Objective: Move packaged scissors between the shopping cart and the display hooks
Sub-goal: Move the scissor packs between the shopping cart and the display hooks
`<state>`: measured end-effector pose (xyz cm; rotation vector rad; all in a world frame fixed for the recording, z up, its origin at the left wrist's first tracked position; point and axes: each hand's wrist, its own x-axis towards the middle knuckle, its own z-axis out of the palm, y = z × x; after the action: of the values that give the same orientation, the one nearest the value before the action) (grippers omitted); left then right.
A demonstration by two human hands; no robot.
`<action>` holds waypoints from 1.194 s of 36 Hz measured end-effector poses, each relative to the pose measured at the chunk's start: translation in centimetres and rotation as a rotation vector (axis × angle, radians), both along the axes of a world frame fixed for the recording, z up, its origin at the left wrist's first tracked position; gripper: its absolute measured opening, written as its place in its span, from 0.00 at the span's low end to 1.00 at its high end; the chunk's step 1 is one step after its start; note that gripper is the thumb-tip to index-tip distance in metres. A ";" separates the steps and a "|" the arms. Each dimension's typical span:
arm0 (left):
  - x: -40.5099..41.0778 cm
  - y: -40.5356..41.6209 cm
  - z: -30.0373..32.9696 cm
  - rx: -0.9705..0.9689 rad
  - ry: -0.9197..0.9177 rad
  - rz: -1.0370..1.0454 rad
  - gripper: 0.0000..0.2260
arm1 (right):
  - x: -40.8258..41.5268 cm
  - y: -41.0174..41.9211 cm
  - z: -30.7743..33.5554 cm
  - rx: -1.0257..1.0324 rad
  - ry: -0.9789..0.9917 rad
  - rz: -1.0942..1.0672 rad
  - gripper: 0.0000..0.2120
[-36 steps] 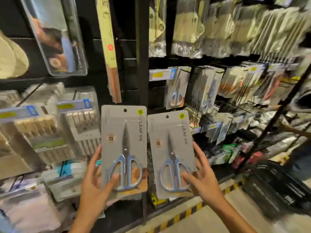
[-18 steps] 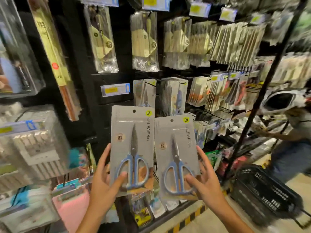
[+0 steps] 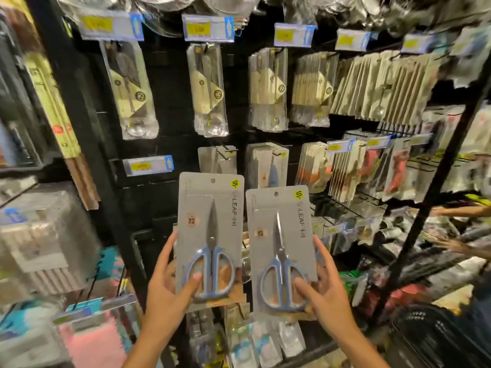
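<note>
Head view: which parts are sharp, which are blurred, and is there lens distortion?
Head view: the two scissors packs and both hands are fairly sharp; side shelves and basket smear with motion blur; the wide-angle lens bows the black upright.

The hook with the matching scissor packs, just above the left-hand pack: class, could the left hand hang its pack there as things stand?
Probably yes. The left hand holds its scissors pack upright just below the hook, hang hole on top, with nothing between them. Only a pack or two hangs there.
</note>
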<state>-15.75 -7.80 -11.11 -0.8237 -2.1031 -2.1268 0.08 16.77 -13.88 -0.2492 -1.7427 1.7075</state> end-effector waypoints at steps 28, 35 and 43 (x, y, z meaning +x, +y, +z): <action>-8.6 6.4 -0.1 0.004 -0.041 0.217 0.40 | -15.2 9.8 0.8 0.039 -0.002 0.204 0.38; -7.4 6.9 0.9 0.059 -0.027 0.376 0.38 | -18.3 10.3 1.0 0.030 0.044 0.315 0.37; -5.9 7.5 2.4 0.076 -0.024 0.430 0.37 | -20.4 10.5 1.4 0.033 0.035 0.434 0.38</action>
<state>-21.65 -0.34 -8.75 -0.3010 -1.9716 -1.9736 -20.36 27.30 -12.44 0.1883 -1.8939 1.9637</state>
